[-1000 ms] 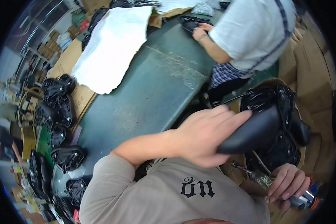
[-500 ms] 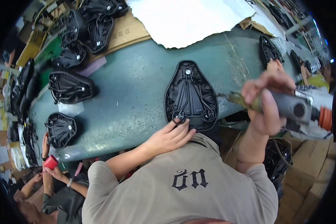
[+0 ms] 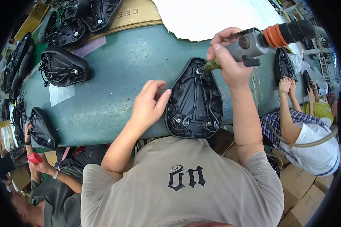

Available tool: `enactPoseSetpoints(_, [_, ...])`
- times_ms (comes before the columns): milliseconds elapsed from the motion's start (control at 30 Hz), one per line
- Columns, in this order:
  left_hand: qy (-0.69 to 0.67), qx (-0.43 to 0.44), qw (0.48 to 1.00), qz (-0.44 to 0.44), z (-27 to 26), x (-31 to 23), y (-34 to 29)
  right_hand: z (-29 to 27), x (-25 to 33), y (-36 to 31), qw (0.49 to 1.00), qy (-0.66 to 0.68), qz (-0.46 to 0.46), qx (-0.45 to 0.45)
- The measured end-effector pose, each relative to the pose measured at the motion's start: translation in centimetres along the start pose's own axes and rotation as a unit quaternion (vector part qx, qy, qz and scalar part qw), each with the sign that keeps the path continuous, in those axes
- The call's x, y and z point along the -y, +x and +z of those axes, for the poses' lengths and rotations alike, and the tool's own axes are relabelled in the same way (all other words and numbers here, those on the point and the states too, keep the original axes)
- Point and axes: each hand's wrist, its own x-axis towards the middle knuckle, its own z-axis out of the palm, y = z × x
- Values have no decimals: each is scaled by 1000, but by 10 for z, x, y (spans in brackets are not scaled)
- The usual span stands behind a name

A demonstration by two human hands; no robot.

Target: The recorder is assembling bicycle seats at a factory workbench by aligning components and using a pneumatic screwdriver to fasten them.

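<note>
A black bicycle saddle (image 3: 193, 106) lies upside down in front of me, its narrow nose pointing away. Metal rails and screws show on its underside. My right hand (image 3: 233, 56) is closed around a grey power screwdriver (image 3: 238, 47) with an orange ring, whose tip reaches the screw at the nose; the exact contact is too small to tell. To the left of the saddle is my left hand (image 3: 149, 102), empty, fingers bent and apart. Its thumb tip lies at the saddle's left edge; whether it touches is unclear.
Another upturned saddle (image 3: 60, 66) lies on the green table (image 3: 113, 94) at left. Several more are piled by a cardboard sheet (image 3: 140, 15). White sheeting (image 3: 201, 19) covers the far side. A co-worker at left handles a saddle (image 3: 41, 126) and a red tool (image 3: 35, 158); others work at right.
My right hand has brought the screwdriver from the right to the saddle's nose. My left hand has left the saddle's wide near end and moved up to its left side.
</note>
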Motion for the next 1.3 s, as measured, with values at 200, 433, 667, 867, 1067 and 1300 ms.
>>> enactPoseSetpoints(200, [70,107,991,-41,18,0,33,3,-9,13,999,-3,42,-11])
enactPoseSetpoints(433, [97,172,976,-91,20,-4,40,-4,-12,24,997,-35,68,4])
enactPoseSetpoints(667, [126,203,964,-115,19,-7,42,-12,-11,23,997,3,75,23])
enactPoseSetpoints(867, [115,214,963,-115,18,-6,41,-3,-4,20,997,-16,69,-3])
enactPoseSetpoints(1067, [57,2,989,-136,2,21,-5,-47,47,0,984,111,-126,54])
enactPoseSetpoints(1300, [309,-90,922,218,-28,-31,34,-42,71,-41,987,143,-30,71])
